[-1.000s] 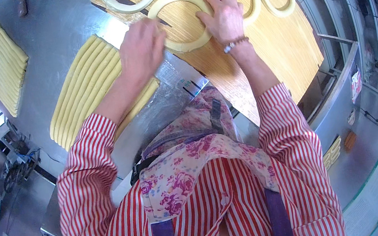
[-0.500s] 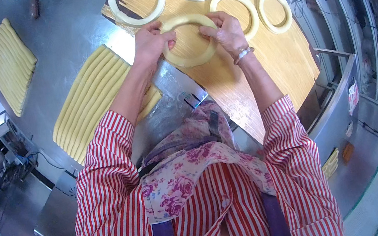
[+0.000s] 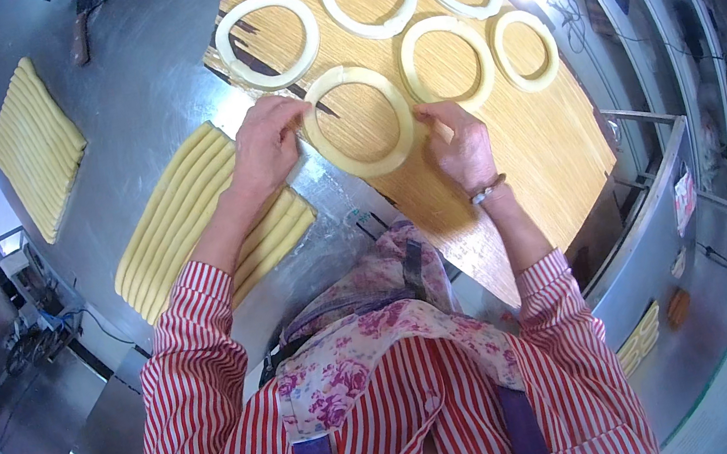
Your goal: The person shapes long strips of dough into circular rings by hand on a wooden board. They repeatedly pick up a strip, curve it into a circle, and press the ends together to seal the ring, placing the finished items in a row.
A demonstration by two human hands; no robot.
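Note:
A pale dough ring (image 3: 380, 167) lies flat on the wooden board (image 3: 531, 154) between my hands. My left hand (image 3: 269, 141) is at its left rim, fingers bent and fingertips close to the dough; whether they touch it I cannot tell. On the right side, my right hand (image 3: 462, 149) hovers just off the ring, thumb and forefinger apart with nothing between them. Several more dough rings, among them one (image 3: 441, 23) to the upper right, lie in rows on the board.
Left of the board, a block of dough ropes (image 3: 186, 214) lies side by side on the metal table (image 3: 153, 79). A second block (image 3: 38, 148) is farther left. A knife (image 3: 81, 33) rests at the far edge. Metal racking (image 3: 672, 46) stands at right.
The dough ring has gone from being held in both hands to lying on the board. My hands have let go and moved apart. The view has shifted, showing more of the far rings.

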